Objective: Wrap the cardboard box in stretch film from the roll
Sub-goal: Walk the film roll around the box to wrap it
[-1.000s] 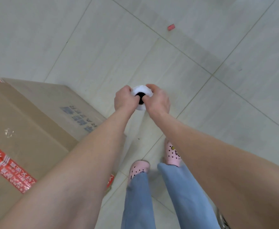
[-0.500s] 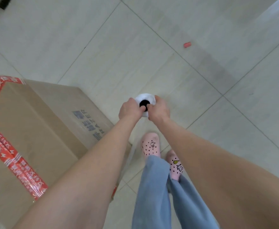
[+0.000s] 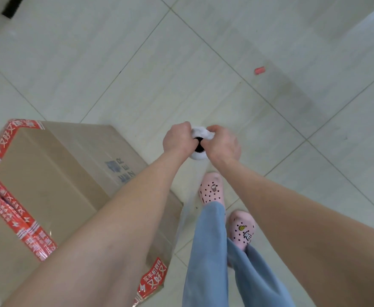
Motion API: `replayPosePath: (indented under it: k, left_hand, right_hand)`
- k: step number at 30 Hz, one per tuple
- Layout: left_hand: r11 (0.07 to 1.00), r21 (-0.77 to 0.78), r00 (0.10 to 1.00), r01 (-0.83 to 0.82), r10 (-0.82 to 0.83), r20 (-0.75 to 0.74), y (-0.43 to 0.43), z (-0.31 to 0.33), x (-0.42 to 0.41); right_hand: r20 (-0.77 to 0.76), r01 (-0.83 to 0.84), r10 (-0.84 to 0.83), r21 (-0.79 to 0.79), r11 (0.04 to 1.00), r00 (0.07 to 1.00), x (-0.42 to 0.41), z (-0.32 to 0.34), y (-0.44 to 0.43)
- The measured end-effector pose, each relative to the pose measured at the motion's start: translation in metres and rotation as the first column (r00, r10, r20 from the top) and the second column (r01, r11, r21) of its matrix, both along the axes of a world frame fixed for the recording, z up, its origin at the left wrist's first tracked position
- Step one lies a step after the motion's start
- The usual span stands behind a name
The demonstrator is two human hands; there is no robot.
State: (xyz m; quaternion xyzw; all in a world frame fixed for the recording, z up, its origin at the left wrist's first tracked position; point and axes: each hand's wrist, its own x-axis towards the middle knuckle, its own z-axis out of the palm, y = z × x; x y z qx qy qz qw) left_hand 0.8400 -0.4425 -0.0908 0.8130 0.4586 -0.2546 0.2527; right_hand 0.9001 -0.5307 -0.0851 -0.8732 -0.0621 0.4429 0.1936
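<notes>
Mostly brown, the red-taped cardboard box (image 3: 48, 173) stands near the white roll (image 3: 198, 156).

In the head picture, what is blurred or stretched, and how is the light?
Head view: soft, even light, no hard shadows; tape on the box is smeared; forearms look stretched by the wide lens; left hand, right hand and roll fairly sharp.

I can read white characters "又好又" on the red tape (image 3: 15, 129) along the top edge of the cardboard box (image 3: 48, 173), at the left of the frame. They appear again on the tape strip (image 3: 153, 276) at lower centre. The box side carries blue print (image 3: 125, 168) showing "ZER"; the blue characters beside it are too blurred for me.
</notes>
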Motion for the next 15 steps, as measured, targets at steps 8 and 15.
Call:
replayPosePath:
  k: [8,15]
  left_hand:
    - [0.806,-0.194,0.818,-0.559,0.575,0.032,0.052,-0.002,-0.016]
    - [0.992,-0.093,0.995,-0.081,0.086,0.053,0.081,0.006,-0.008]
  right_hand:
    - [-0.117,0.004,0.007,0.090,0.996,0.993,-0.004,-0.003,0.060]
    - [-0.098,-0.079,0.088,0.085,0.993,0.991,-0.001,0.000,0.088]
